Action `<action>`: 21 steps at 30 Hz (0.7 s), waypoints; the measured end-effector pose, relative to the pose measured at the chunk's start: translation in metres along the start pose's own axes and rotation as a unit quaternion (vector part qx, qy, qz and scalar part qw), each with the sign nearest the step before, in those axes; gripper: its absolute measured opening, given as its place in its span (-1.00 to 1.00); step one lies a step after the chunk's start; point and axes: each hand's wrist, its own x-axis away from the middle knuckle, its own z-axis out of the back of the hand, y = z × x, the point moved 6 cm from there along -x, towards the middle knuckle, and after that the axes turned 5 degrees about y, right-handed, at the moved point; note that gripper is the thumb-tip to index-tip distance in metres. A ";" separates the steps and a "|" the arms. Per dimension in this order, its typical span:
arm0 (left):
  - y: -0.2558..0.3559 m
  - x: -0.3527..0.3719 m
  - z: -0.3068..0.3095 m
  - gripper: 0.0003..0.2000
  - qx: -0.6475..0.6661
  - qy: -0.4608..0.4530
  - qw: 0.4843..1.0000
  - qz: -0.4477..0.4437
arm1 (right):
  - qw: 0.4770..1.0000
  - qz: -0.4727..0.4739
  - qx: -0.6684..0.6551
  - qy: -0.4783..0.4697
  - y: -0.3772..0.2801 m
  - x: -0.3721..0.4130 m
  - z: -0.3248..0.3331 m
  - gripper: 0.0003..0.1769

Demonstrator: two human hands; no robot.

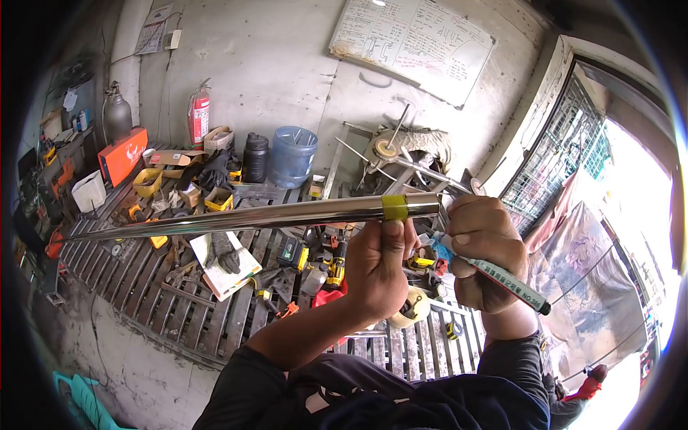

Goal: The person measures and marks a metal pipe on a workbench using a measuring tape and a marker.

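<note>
A long shiny metal tube runs across the view, its far end away at the left. A band of yellow tape wraps around it close to its right end. My left hand is closed on the tube from below, just under the tape, thumb upright against it. At the tube's right end, my right hand is closed around a pale marker pen with printed lettering. The pen's dark end points down to the right; its other end is hidden by my fingers.
Below is a slatted metal bench strewn with tools, including a yellow cordless drill and a tape roll. A blue water jug and a fire extinguisher stand by the wall. A whiteboard hangs above.
</note>
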 end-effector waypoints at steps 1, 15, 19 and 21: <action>0.000 0.000 0.000 -0.63 0.001 0.000 1.000 0.004 | 0.999 0.010 0.030 -0.013 -0.002 -0.002 -0.001 -0.49; -0.002 0.002 0.001 -0.63 -0.012 0.015 0.999 0.032 | 0.993 0.074 0.082 -0.034 -0.007 -0.006 -0.006 -0.50; -0.003 0.002 0.003 -0.65 0.012 0.024 1.000 0.012 | 0.991 0.084 0.092 -0.043 -0.008 -0.009 -0.006 -0.50; -0.004 0.002 0.003 -0.65 0.022 0.022 0.999 0.011 | 0.991 0.085 0.098 -0.045 -0.007 -0.009 -0.006 -0.50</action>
